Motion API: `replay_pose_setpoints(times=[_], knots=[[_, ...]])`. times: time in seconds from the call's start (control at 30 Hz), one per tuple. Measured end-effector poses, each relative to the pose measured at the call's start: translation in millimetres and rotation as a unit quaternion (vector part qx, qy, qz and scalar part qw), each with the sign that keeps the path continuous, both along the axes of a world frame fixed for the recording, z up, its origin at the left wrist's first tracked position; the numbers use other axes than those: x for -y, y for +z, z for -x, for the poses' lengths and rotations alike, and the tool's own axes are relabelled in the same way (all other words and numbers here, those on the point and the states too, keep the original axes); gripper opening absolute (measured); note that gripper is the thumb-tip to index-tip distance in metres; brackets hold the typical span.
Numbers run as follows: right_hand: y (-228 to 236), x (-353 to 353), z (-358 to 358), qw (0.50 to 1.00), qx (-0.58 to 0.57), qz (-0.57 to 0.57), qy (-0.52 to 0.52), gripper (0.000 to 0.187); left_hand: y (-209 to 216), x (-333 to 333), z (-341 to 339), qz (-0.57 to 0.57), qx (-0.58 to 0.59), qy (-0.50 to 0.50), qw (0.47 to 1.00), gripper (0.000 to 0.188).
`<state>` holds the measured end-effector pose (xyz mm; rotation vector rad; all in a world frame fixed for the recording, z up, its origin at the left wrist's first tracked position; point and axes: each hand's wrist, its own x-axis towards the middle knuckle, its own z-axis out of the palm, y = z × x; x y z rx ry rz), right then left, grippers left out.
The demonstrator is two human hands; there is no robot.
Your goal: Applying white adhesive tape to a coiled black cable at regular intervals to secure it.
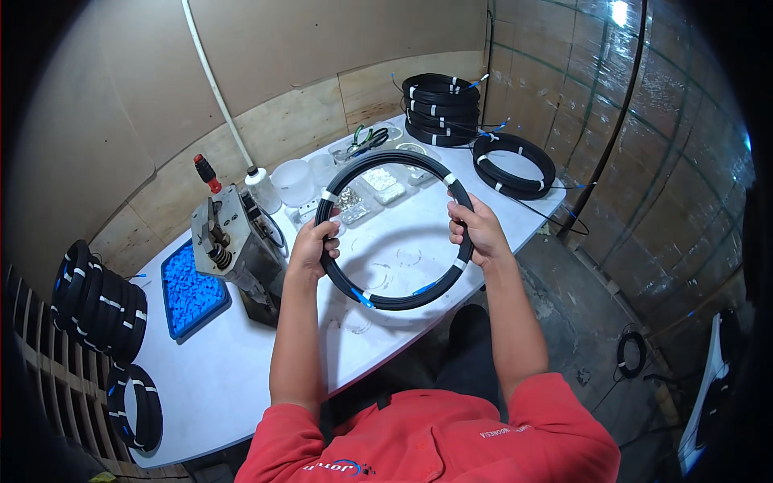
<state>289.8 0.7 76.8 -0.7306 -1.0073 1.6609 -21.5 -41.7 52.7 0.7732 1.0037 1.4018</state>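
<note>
Between my hands is a coil of black cable (386, 303), held up tilted above the white table. White ties bind it at several spots, and blue connector ends show on its near side. My left hand (312, 248) is closed round the coil's left side. On the opposite side my right hand (479, 229) grips it, fingers wrapped round the bundle. Behind the coil, partly seen through its ring, are clear trays with small white parts (384, 183) and small metal parts (349, 201).
A metal hand press (229, 233) with a red handle stands left, beside a tray of blue pieces (192, 286). Stacked black coils (441, 113) and a single coil (515, 166) are at the back right; more coils (101, 306) sit far left. A white bottle (262, 190) stands behind the press.
</note>
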Motion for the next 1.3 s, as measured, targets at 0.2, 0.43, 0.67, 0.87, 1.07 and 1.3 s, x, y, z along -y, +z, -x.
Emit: replay_pose_setpoints(times=[0.2, 0.43, 0.67, 0.87, 1.07, 1.3], knots=[[7, 6, 1, 0.998, 0.054, -0.027, -0.019, 0.026, -13, -1, 0, 0.014, 0.045, -0.014, 0.999, 0.036], [-32, -13, -8, 0.995, -0.101, -0.004, -0.014, 0.028, 9, 11, -10, -0.091, -0.026, 0.005, 0.995, 0.035], [-36, -10, 7, 0.98, -0.166, -0.059, -0.088, 0.032, -17, 33, -42, -0.12, 0.084, 0.006, 0.989, 0.059], [-37, -3, 15, 0.969, -0.197, -0.093, -0.114, 0.034, -5, 26, -62, -0.122, -0.042, 0.118, 0.985, 0.049], [-35, 8, 18, 0.963, -0.215, -0.117, -0.115, 0.031, -8, 28, -81, -0.081, 0.097, 0.191, 0.973, 0.028], [-50, -2, 22, 0.961, -0.208, -0.168, -0.076, 0.029, 9, 24, -57, -0.134, 0.075, 0.173, 0.973, 0.019]])
